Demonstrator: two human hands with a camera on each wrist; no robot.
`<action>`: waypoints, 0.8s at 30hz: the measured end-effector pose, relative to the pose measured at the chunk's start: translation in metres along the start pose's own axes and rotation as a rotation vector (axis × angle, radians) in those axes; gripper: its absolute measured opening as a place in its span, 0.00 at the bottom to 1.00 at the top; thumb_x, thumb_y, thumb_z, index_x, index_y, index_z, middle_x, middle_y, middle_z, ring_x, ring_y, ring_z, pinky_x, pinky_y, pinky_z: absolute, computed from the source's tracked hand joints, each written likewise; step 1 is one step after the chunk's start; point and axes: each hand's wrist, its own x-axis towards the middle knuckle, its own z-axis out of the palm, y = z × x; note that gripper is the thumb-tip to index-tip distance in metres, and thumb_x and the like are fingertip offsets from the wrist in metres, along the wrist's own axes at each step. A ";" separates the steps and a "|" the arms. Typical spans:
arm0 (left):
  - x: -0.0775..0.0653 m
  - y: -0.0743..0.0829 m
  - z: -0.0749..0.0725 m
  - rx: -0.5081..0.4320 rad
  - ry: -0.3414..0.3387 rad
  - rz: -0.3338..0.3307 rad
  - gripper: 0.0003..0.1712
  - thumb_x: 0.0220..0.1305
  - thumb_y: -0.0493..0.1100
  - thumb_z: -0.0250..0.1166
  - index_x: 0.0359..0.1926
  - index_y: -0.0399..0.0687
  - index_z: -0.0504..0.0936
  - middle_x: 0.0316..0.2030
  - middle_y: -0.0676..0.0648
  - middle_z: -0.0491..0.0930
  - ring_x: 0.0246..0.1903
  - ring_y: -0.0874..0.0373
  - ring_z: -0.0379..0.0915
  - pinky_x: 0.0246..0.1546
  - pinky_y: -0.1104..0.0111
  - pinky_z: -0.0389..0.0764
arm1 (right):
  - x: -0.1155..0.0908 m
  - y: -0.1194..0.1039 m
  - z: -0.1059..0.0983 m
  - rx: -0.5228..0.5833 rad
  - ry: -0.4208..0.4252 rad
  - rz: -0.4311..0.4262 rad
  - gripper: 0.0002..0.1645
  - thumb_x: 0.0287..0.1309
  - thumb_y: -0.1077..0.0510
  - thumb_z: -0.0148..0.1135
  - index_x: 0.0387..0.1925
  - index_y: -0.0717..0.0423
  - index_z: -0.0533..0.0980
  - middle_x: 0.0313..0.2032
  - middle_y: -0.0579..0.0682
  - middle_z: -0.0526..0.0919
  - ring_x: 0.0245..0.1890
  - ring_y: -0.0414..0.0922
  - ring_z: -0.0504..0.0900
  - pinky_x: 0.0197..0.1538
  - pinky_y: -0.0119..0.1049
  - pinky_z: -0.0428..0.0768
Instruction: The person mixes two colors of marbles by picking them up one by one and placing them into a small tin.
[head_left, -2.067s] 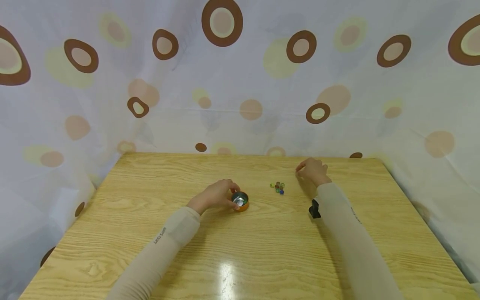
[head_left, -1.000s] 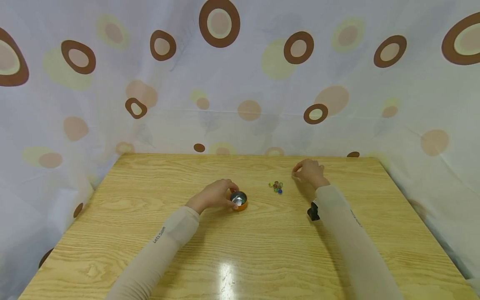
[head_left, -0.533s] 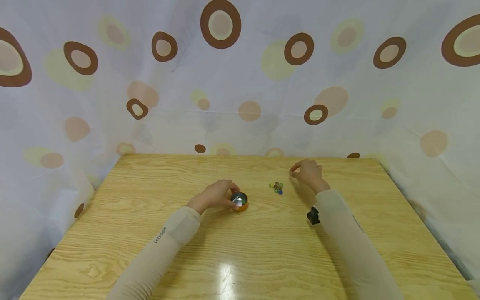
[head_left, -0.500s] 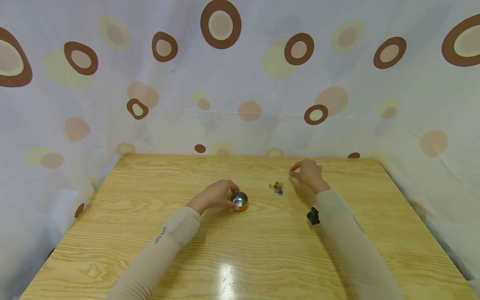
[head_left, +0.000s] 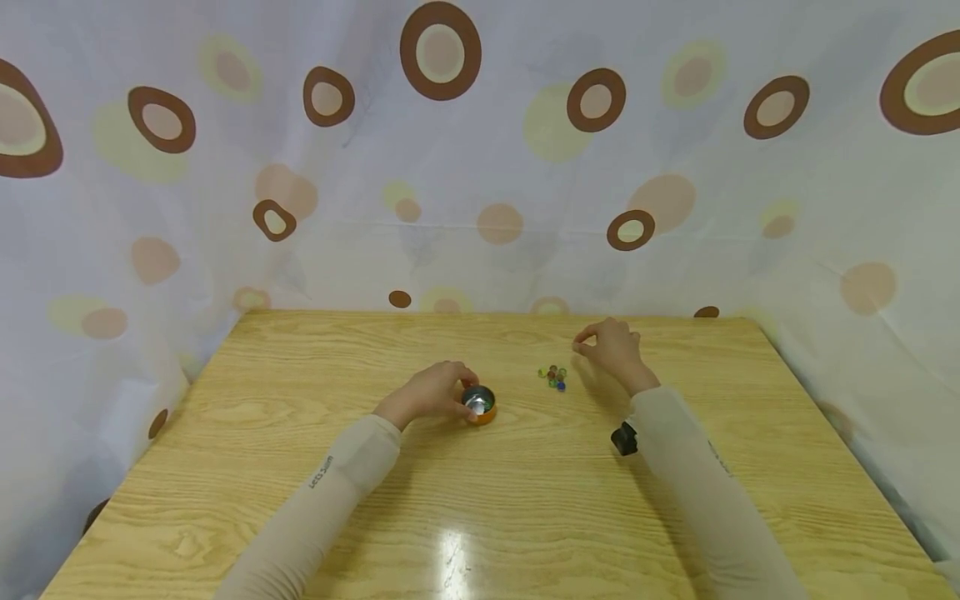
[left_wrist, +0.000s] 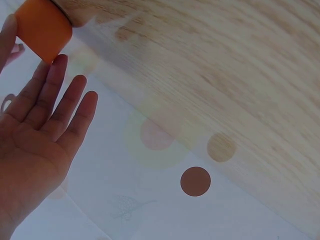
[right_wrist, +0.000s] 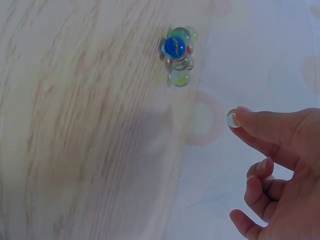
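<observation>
In the head view, a light wood-grain table (head_left: 480, 483) is backed at 12 o'clock by a pale, creased cloth (head_left: 450, 158) printed with brown rings and faded blotches; the same cloth is seen along the 9 and 3 o'clock sides. A patch of glare (head_left: 453, 554) is noted on the tabletop at 6 o'clock. The table is crossed by a beige left sleeve (head_left: 352, 467) from 7 o'clock and a right sleeve (head_left: 697, 450) from 5 o'clock; a black device (head_left: 624, 439) is noted at the right wrist. A small bowl (head_left: 488, 415), smooth and orange outside, shiny and metallic inside, is placed near the table's centre. It is gripped at its 9 o'clock side by the left hand (head_left: 431, 390), with thumb and fingers spread to its width. A green spot is visible inside, too small to be identified. A tight cluster of marbles (head_left: 552, 375), round and glassy, is found at the bowl's 2 o'clock, lying between it and the right hand (head_left: 617, 348); a blue marble (right_wrist: 175, 48) is included. At the cluster's 2 o'clock, a clear, orange-streaked marble (right_wrist: 232, 119) is pinched between right thumb and forefinger, the remaining fingers being loosely bent.
</observation>
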 end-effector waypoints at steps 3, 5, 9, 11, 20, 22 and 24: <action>0.000 -0.001 0.001 -0.003 0.002 -0.001 0.27 0.50 0.46 0.76 0.50 0.42 0.80 0.44 0.48 0.78 0.47 0.54 0.73 0.51 0.61 0.74 | -0.002 -0.005 0.000 0.017 0.006 0.002 0.16 0.65 0.53 0.59 0.45 0.61 0.82 0.46 0.66 0.75 0.47 0.64 0.70 0.54 0.69 0.57; 0.001 -0.001 0.002 -0.005 0.005 -0.004 0.26 0.50 0.46 0.76 0.50 0.43 0.81 0.44 0.48 0.78 0.47 0.54 0.73 0.51 0.61 0.74 | -0.004 -0.008 0.000 0.021 0.015 -0.001 0.16 0.65 0.52 0.59 0.45 0.60 0.83 0.44 0.65 0.76 0.45 0.61 0.71 0.54 0.67 0.58; 0.001 -0.001 0.002 -0.005 0.014 -0.007 0.26 0.50 0.46 0.77 0.49 0.43 0.81 0.44 0.49 0.79 0.46 0.54 0.73 0.50 0.61 0.75 | -0.006 -0.014 0.004 0.027 0.034 -0.021 0.16 0.65 0.51 0.60 0.45 0.59 0.83 0.41 0.62 0.77 0.41 0.56 0.71 0.51 0.63 0.61; 0.001 -0.001 0.002 -0.008 0.016 -0.006 0.26 0.50 0.46 0.77 0.49 0.43 0.81 0.44 0.49 0.79 0.46 0.54 0.73 0.49 0.61 0.75 | -0.007 -0.018 0.006 0.032 0.041 -0.031 0.16 0.65 0.51 0.60 0.44 0.58 0.84 0.40 0.62 0.77 0.40 0.55 0.70 0.49 0.61 0.62; 0.000 -0.002 0.003 -0.003 0.021 0.001 0.27 0.49 0.47 0.77 0.50 0.43 0.81 0.44 0.49 0.79 0.47 0.53 0.74 0.49 0.60 0.75 | -0.016 -0.040 0.013 0.052 0.072 -0.105 0.14 0.62 0.52 0.63 0.42 0.57 0.84 0.34 0.57 0.73 0.34 0.52 0.66 0.42 0.53 0.60; 0.000 -0.002 0.003 -0.003 0.022 0.000 0.27 0.49 0.47 0.77 0.50 0.43 0.81 0.44 0.49 0.79 0.47 0.53 0.74 0.49 0.60 0.75 | -0.018 -0.045 0.014 0.055 0.076 -0.124 0.14 0.62 0.52 0.64 0.42 0.57 0.84 0.32 0.55 0.72 0.33 0.51 0.65 0.41 0.51 0.59; -0.001 -0.002 0.003 -0.005 0.022 -0.001 0.27 0.50 0.47 0.77 0.50 0.44 0.81 0.45 0.50 0.79 0.47 0.54 0.74 0.49 0.60 0.76 | -0.020 -0.049 0.015 0.058 0.079 -0.140 0.14 0.61 0.52 0.64 0.42 0.57 0.84 0.31 0.55 0.72 0.32 0.50 0.64 0.39 0.49 0.58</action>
